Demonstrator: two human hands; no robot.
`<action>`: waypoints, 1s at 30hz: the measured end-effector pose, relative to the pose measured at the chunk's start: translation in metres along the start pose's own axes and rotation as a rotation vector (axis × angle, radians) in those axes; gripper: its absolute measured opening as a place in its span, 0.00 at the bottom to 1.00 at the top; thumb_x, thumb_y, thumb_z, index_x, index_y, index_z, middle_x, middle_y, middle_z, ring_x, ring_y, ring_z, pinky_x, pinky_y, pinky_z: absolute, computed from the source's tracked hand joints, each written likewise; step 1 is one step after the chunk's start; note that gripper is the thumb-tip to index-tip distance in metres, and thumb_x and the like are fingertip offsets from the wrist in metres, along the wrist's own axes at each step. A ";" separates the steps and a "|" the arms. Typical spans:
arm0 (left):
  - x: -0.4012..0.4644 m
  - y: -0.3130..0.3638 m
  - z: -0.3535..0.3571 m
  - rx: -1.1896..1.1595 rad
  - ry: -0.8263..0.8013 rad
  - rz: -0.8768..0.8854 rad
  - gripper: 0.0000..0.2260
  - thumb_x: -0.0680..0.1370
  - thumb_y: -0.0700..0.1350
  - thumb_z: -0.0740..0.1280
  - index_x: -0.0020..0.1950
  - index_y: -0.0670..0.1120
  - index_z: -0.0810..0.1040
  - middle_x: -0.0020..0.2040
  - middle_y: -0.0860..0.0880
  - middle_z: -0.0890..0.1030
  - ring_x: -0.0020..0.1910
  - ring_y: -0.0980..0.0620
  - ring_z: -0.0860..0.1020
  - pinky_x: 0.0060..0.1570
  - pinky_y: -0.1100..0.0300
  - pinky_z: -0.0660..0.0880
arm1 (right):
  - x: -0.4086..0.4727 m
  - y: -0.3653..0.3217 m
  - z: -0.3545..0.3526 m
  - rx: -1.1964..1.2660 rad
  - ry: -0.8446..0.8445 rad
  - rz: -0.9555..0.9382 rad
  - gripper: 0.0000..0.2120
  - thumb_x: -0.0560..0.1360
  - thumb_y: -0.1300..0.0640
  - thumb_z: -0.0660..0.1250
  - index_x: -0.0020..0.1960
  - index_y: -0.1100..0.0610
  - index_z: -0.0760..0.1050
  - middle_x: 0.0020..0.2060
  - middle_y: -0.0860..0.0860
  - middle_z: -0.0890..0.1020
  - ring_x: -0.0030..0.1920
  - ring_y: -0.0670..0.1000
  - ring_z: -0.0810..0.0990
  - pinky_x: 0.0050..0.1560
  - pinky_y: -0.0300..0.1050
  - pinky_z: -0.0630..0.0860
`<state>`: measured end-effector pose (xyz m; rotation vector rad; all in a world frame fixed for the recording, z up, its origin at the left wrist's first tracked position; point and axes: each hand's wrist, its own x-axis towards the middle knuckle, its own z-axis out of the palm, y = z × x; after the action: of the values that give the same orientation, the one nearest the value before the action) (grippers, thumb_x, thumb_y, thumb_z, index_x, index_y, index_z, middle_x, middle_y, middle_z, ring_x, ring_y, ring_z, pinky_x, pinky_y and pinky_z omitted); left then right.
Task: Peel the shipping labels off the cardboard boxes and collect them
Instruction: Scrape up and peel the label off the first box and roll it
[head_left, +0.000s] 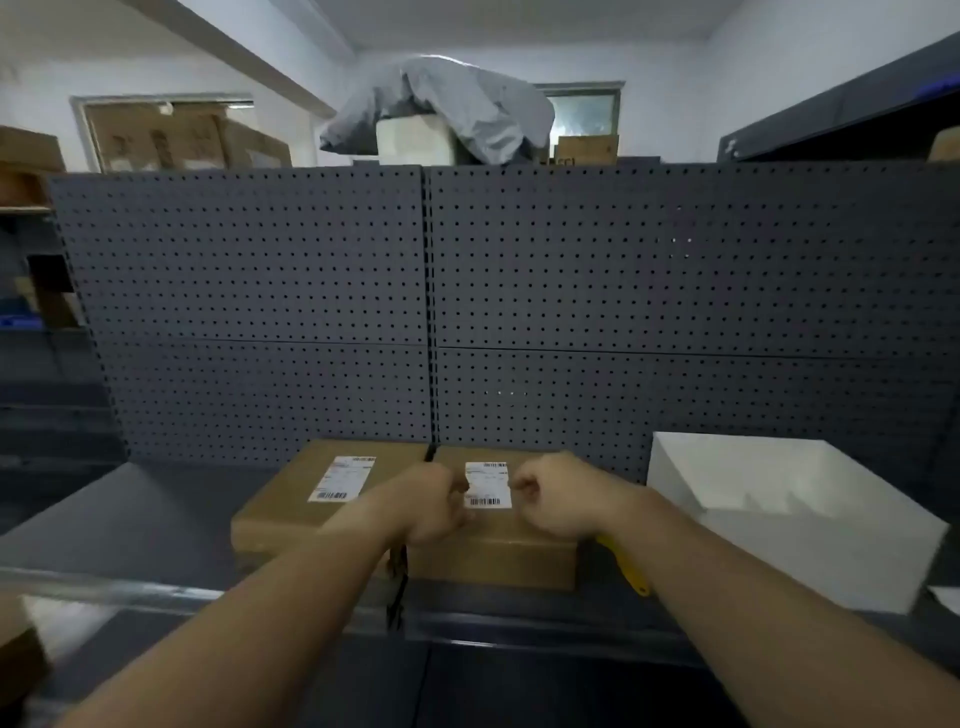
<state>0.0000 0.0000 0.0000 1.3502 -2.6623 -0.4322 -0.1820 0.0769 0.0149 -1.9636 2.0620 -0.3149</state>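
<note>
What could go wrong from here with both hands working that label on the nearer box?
The left hand and right hand pinch opposite edges of the label on the right box; pulling apart could tear it. The box isn't held down, so it may slide toward the shelf edge. A yellow tool lies under the right forearm and could get knocked off. The left box label is untouched.

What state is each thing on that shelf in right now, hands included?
Left box: closed, label on top.
Left label: stuck flat, untouched.
Right box: closed, under both hands.
Right label: still on the box; left edge looks lifted.
Left hand: curled at the label's left edge.
Right hand: curled at its right edge.
White box: closed.
</note>
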 end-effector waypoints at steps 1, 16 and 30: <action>0.002 0.000 0.005 -0.006 -0.025 0.012 0.23 0.80 0.52 0.65 0.74 0.47 0.69 0.72 0.46 0.73 0.70 0.46 0.73 0.66 0.55 0.70 | 0.003 0.002 0.007 0.019 -0.021 0.003 0.24 0.80 0.54 0.65 0.75 0.53 0.70 0.72 0.52 0.74 0.69 0.52 0.75 0.69 0.48 0.73; 0.114 -0.076 0.060 -0.186 -0.017 0.169 0.23 0.79 0.51 0.67 0.74 0.53 0.69 0.72 0.52 0.75 0.67 0.55 0.76 0.65 0.61 0.75 | 0.089 0.074 0.066 0.183 0.100 0.278 0.26 0.78 0.42 0.67 0.74 0.44 0.69 0.71 0.44 0.73 0.68 0.45 0.73 0.70 0.44 0.70; 0.175 -0.056 0.105 -0.234 0.118 0.262 0.15 0.76 0.56 0.70 0.61 0.54 0.79 0.58 0.58 0.77 0.60 0.59 0.71 0.65 0.64 0.70 | 0.135 0.113 0.097 0.247 0.140 0.269 0.30 0.79 0.40 0.63 0.79 0.42 0.60 0.80 0.38 0.55 0.80 0.42 0.48 0.80 0.45 0.49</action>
<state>-0.0855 -0.1519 -0.1200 0.9179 -2.5484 -0.5882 -0.2601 -0.0489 -0.1212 -1.5406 2.2171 -0.6291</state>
